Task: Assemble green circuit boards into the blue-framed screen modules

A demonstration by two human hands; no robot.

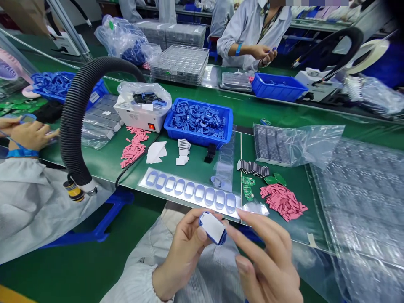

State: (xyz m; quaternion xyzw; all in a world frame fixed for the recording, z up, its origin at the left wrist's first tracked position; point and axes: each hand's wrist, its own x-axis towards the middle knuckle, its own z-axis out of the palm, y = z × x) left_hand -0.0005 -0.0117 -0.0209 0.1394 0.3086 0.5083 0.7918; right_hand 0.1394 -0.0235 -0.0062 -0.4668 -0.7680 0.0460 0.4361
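Note:
My left hand (pixel 184 252) is closed on a small blue oval frame with a white pad on its face (pixel 213 228), held low in front of the table edge. My right hand (pixel 267 261) is beside it, its forefinger stretched out and touching the frame's right end, nothing gripped in it. Just beyond lies a clear strip of several blue oval frames (pixel 192 191). A pile of pink pads (pixel 284 201) and small green circuit boards (pixel 248 187) sit to the right of the strip.
A blue bin of blue frames (pixel 198 122) stands mid-table, beside a white box with a red switch (pixel 140 115). Black corrugated hose (pixel 74 118) arcs at left. Clear blister trays (pixel 360 198) cover the right. One co-worker's hands (pixel 28 134) are at left, another co-worker (pixel 252 33) is across the table.

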